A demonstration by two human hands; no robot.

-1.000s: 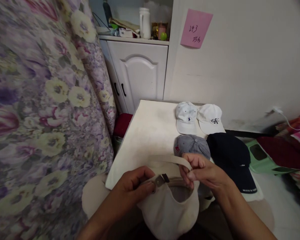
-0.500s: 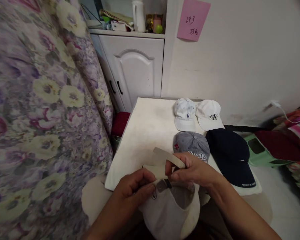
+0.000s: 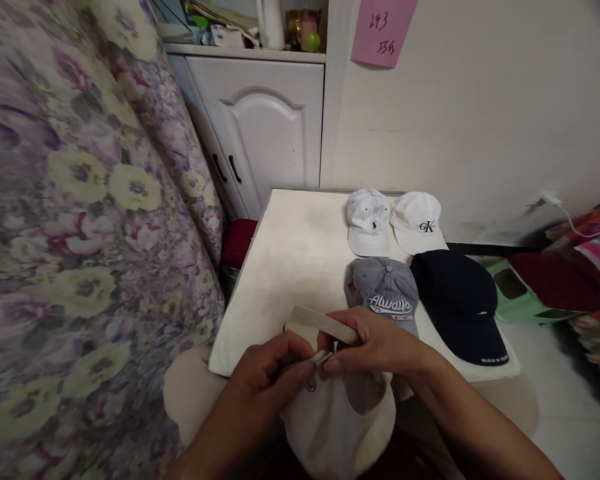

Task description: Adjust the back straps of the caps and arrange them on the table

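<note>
Beige cap (image 3: 337,427) hangs below our hands. Left hand (image 3: 267,373) pinches its buckle (image 3: 321,358) to steady it; right hand (image 3: 380,347) clamps the strap (image 3: 323,321) just above, apparently for adjusting. Grey cap (image 3: 385,293) lies beyond.

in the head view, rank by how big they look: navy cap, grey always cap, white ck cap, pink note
1. navy cap
2. grey Always cap
3. white CK cap and pink note: look alike, and the note is cropped, so unranked.
</note>
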